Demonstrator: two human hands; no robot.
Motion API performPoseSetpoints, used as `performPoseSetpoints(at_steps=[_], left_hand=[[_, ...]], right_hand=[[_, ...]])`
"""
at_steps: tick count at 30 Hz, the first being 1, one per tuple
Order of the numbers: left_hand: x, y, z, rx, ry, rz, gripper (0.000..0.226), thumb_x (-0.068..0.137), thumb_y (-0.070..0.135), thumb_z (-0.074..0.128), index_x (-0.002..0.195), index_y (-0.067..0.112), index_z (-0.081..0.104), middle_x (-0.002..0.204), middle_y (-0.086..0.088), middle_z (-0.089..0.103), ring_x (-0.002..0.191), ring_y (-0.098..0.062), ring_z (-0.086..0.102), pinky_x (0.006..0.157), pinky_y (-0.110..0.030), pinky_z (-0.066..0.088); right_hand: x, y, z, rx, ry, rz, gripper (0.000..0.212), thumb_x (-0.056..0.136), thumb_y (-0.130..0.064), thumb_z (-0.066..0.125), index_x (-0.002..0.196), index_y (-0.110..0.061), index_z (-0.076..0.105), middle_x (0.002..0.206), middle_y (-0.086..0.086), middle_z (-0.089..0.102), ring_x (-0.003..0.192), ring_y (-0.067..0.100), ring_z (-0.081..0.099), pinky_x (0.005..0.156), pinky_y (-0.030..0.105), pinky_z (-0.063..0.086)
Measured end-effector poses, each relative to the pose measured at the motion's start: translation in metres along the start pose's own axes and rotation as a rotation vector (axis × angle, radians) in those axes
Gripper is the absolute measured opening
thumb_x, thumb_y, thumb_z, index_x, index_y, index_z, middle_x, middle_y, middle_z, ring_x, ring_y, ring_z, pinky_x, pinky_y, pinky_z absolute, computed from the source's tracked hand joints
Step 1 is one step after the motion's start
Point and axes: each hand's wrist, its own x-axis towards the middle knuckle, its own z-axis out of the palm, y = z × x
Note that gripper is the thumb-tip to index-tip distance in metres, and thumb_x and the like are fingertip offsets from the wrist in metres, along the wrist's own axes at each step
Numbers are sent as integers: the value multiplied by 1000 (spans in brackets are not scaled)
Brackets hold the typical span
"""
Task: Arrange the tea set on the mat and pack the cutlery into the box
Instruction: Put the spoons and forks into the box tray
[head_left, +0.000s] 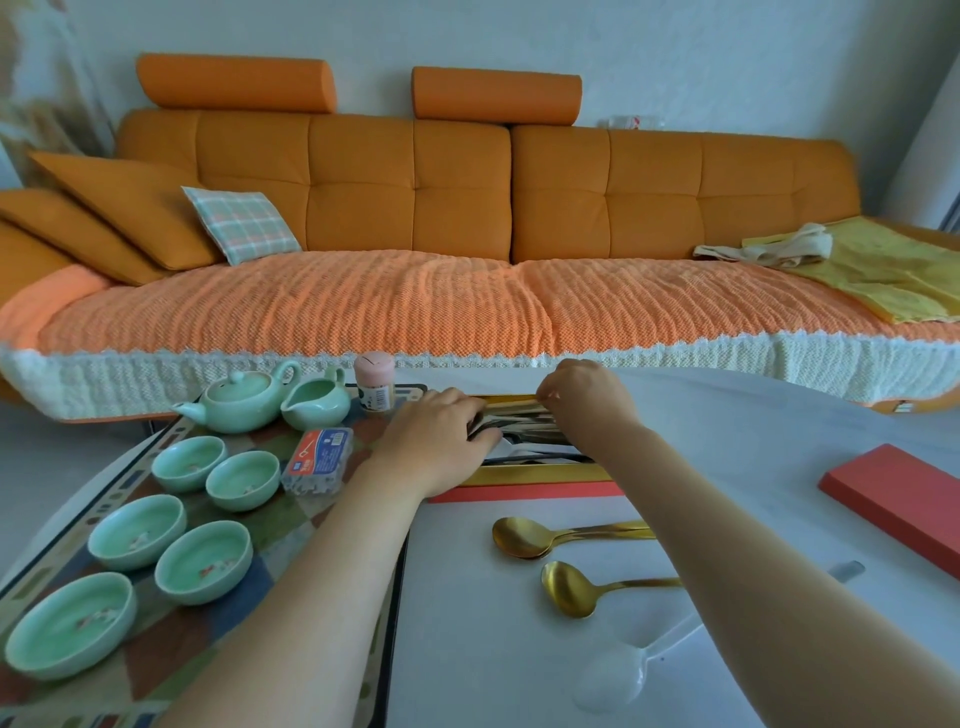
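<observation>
On the patterned mat (291, 525) at the left stand a pale green teapot (236, 400), a matching pitcher (317, 402) and several green cups (189, 462). Beyond the mat's right edge lies the open cutlery box (540, 475), red outside with a gold lining. My left hand (441, 441) lies over the box's left end, its fingers curled onto the cutlery inside. My right hand (582, 397) pinches a thin gold piece at the box's far rim. Two gold spoons (524, 538) (569, 587) lie on the white table in front of the box.
A red box lid (904, 501) sits at the right. A white plastic spoon (618, 675) lies near the front edge. A small blue-and-red packet (318, 460) and a pink jar (375, 382) stand on the mat. An orange sofa (467, 218) runs behind the table.
</observation>
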Motion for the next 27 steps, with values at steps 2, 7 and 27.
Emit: performPoseSetpoints(at_steps=[2, 7, 27], left_hand=[[0, 1, -1, 16, -8, 2, 50, 95, 56, 38, 134, 29, 53, 132, 3, 55, 122, -20, 46, 102, -39, 35], [-1, 1, -1, 36, 15, -3, 50, 94, 58, 38, 131, 29, 55, 127, 4, 57, 118, -20, 48, 100, -39, 35], [-2, 5, 2, -3, -62, -8, 63, 92, 65, 38, 144, 29, 44, 145, 5, 47, 133, -18, 41, 110, -42, 32]], right_hand=[[0, 1, -4, -14, -50, -34, 26, 97, -11, 55, 108, -25, 73, 111, -3, 63, 106, 18, 57, 86, 34, 53], [-7, 2, -3, -53, -48, -45, 47, 87, 11, 51, 115, -23, 68, 115, 0, 57, 112, 21, 50, 86, 32, 47], [-4, 3, -1, -81, -158, -28, 46, 88, 6, 53, 116, -27, 70, 121, -4, 58, 100, 18, 61, 77, 32, 57]])
